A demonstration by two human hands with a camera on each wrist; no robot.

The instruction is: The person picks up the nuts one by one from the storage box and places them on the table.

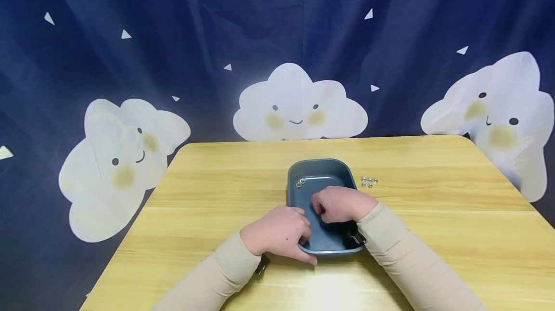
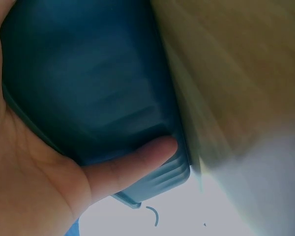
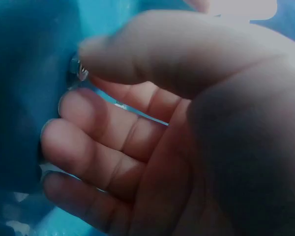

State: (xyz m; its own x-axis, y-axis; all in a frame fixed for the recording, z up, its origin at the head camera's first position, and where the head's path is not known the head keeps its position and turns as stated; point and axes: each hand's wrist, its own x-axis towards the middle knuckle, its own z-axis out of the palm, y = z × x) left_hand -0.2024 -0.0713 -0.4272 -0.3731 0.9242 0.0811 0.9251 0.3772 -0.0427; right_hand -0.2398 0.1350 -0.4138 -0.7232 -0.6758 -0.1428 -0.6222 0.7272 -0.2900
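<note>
A dark blue-grey plastic bin [image 1: 329, 240] sits on the table. My left hand [image 1: 282, 233] grips its near left corner, with fingers over the rim and the thumb [image 2: 137, 162] along the outer wall. My right hand [image 1: 342, 204] is down inside the bin. In the right wrist view, its thumb and index finger pinch a small shiny metal nut [image 3: 81, 70] close to the bin's surface; the other fingers are curled. Two similar metal nuts [image 1: 298, 185] lie side by side on the bin floor near the left wall.
Several small metal nuts [image 1: 370, 181] lie grouped on the wooden table [image 1: 225, 176], just right of the bin's far half. Behind the table's far edge hangs a dark blue curtain [image 1: 260, 22] printed with white clouds.
</note>
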